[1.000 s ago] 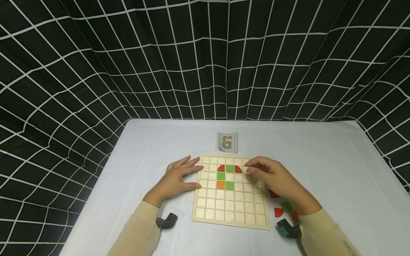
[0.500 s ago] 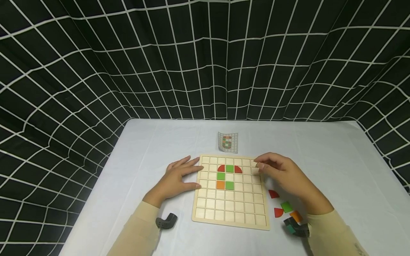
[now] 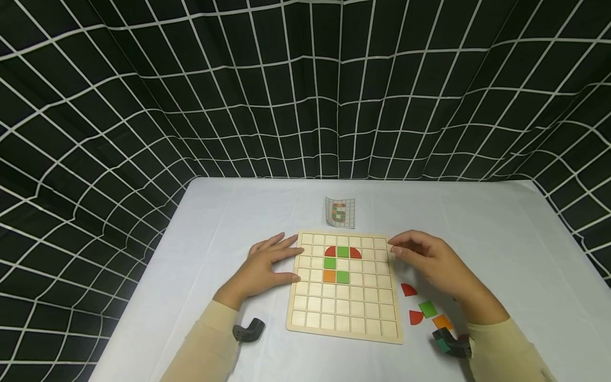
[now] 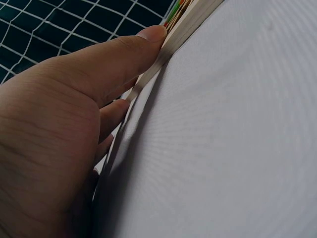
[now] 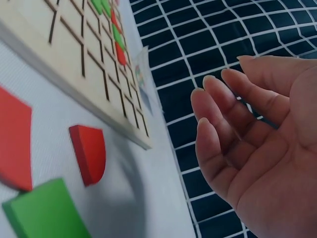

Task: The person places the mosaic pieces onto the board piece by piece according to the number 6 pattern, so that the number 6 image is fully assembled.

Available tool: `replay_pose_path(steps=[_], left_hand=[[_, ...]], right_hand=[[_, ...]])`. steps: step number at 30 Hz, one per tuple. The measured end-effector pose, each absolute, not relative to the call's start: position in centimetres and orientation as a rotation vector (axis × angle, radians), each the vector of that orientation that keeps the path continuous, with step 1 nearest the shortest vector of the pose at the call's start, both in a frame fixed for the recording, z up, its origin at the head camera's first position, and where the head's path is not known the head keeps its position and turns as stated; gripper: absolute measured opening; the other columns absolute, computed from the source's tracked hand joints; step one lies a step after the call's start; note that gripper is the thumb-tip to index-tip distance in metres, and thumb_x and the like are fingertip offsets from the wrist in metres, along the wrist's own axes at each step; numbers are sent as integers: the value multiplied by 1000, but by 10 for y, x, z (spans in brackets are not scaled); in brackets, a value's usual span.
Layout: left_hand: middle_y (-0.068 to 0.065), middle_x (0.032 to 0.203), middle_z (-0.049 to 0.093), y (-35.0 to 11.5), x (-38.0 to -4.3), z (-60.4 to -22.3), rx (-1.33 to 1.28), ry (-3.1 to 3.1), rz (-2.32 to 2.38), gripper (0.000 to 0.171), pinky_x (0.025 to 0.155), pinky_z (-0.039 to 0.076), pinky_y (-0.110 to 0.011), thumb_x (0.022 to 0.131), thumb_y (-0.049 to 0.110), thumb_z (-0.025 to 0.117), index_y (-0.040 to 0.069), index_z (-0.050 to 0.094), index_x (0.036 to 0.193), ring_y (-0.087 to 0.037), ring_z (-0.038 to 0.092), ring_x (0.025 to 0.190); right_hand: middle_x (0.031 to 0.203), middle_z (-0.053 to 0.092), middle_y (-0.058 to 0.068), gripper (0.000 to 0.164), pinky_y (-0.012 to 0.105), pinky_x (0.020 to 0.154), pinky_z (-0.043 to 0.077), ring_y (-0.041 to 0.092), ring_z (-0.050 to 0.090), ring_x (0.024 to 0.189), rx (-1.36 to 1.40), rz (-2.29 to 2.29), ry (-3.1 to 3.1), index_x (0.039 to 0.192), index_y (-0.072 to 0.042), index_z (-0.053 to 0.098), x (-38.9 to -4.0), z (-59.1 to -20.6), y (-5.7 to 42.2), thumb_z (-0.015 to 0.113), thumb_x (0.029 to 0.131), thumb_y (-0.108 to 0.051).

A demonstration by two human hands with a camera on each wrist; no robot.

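Note:
A wooden grid board (image 3: 342, 306) lies on the table, with red quarter-circles (image 3: 355, 253), green squares (image 3: 342, 277) and one orange square (image 3: 329, 276) set in its cells. My left hand (image 3: 263, 271) rests at the board's left edge, thumb and fingers spread; in the left wrist view the thumb touches the wooden side. Just off the board's upper right corner, my right hand (image 3: 427, 260) is raised above the table. Its fingers (image 5: 213, 144) are loosely bent, with nothing between them in the right wrist view.
Right of the board lie loose pieces: red quarter-circles (image 3: 408, 289), a green square (image 3: 428, 309) and an orange piece (image 3: 442, 322). A small printed grid card (image 3: 340, 213) lies behind the board. Dark curved wrist devices (image 3: 250, 330) sit by both forearms. Black grid-patterned cloth (image 3: 305, 90) surrounds the table.
My right hand has moved right, from over the board's upper right cells to just beyond its corner, uncovering loose pieces. The left hand and the set tiles stay in place.

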State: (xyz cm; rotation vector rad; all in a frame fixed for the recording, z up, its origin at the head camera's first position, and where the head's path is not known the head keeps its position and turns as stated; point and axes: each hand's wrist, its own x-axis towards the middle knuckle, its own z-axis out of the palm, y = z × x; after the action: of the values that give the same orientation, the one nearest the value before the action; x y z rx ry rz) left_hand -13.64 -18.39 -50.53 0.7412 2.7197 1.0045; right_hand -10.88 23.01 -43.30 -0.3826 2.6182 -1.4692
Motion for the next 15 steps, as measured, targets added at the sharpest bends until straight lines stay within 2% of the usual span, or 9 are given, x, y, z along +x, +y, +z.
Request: replay_pose_path(steps=[6, 15], left_hand=[[8, 171, 41, -183, -137, -504, 739, 2721, 1001, 67, 126, 10, -57, 92, 50, 87, 28, 67, 153, -24, 23, 163], [8, 171, 40, -183, -136, -504, 727, 2725, 984, 68, 127, 10, -55, 92, 50, 87, 29, 67, 153, -24, 22, 163]], right_hand=[[122, 74, 8, 25, 26, 88, 52, 26, 66, 104, -359, -1421, 2658, 126, -4, 76, -107, -436, 236, 71, 109, -21], [107, 74, 2, 24, 28, 82, 52, 26, 64, 95, -323, -1366, 2647, 126, -6, 76, -104, -444, 246, 75, 106, -21]])
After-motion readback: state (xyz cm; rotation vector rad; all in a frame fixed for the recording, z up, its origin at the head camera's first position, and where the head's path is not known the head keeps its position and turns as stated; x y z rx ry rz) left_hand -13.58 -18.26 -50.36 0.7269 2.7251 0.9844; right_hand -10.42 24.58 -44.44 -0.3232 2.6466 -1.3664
